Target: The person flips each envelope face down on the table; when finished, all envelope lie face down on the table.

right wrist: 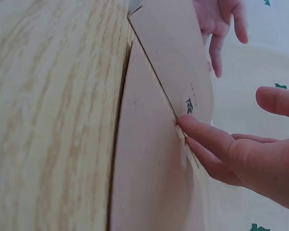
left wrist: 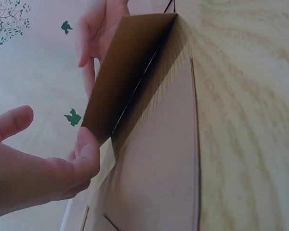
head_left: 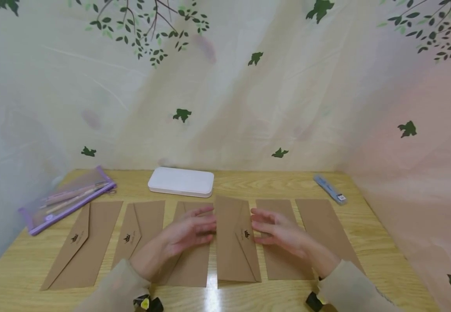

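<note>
A brown paper envelope (head_left: 229, 247) with a pointed flap and a small dark crown print stands tilted between my hands, its left side raised off the table. The fingertips of my left hand (head_left: 188, 232) touch its left edge, fingers nearly straight. On the other side, my right hand (head_left: 278, 232) has its fingers extended against the right edge. From the left wrist view the envelope's shaded underside (left wrist: 127, 62) shows above the wood. In the right wrist view the right edge rests low, at the fingertips (right wrist: 185, 122). Neither hand curls round the paper.
More envelopes lie in a row: flap-side-up ones (head_left: 102, 242) on the left, plain-faced ones (head_left: 327, 225) on the right. Behind them are a purple-edged zip pouch (head_left: 47, 223) with pens, a white case (head_left: 180, 182) and a blue packet (head_left: 330, 189). Patterned cloth hangs behind.
</note>
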Action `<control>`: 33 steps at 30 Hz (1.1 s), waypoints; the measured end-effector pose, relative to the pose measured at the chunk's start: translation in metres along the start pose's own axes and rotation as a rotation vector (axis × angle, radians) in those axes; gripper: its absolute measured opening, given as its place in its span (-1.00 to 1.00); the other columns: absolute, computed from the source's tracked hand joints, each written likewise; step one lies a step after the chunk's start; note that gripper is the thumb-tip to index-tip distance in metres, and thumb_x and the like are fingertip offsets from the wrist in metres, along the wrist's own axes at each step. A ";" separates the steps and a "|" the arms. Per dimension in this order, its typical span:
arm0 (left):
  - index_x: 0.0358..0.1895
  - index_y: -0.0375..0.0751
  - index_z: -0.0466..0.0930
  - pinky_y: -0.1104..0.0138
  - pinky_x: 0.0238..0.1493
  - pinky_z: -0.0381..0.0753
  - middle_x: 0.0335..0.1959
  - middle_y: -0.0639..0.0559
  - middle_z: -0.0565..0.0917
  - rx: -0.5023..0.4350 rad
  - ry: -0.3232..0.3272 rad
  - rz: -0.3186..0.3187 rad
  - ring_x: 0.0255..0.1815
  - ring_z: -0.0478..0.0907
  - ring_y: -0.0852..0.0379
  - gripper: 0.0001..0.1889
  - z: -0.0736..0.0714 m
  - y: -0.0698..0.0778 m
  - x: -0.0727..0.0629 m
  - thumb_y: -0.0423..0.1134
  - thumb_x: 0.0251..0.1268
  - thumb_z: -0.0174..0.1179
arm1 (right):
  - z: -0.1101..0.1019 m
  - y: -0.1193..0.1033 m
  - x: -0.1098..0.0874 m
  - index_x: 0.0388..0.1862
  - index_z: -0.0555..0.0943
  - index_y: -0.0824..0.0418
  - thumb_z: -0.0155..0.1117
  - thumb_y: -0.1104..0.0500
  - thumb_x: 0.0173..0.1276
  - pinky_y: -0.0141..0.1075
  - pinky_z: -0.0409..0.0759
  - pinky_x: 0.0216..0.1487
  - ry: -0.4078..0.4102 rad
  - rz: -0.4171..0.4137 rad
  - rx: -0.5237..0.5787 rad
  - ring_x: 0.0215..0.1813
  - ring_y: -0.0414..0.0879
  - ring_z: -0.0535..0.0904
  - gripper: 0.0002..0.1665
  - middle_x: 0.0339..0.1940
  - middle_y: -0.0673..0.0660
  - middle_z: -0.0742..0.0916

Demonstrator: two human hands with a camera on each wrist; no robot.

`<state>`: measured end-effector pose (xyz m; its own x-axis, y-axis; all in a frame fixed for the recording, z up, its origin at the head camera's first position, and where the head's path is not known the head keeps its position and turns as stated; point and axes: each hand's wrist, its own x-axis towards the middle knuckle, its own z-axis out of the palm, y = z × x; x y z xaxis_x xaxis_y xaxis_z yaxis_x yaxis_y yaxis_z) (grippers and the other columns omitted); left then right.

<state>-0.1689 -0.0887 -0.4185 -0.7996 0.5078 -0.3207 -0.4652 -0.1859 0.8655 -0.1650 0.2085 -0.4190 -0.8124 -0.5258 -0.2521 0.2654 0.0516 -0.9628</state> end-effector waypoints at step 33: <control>0.54 -0.34 0.06 0.22 0.08 0.57 0.00 -0.03 0.61 -0.028 -0.057 0.013 0.01 0.56 0.07 -0.40 0.007 0.001 0.018 -0.32 0.56 0.02 | 0.019 -0.005 0.004 0.62 -0.06 0.42 0.17 0.15 0.57 0.10 0.44 0.37 -0.028 -0.030 0.006 0.57 0.36 0.06 -0.11 0.60 0.47 0.11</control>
<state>-0.1809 -0.0736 -0.4209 -0.7833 0.5517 -0.2865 -0.4659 -0.2157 0.8581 -0.1595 0.1898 -0.4133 -0.8053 -0.5505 -0.2199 0.2439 0.0303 -0.9693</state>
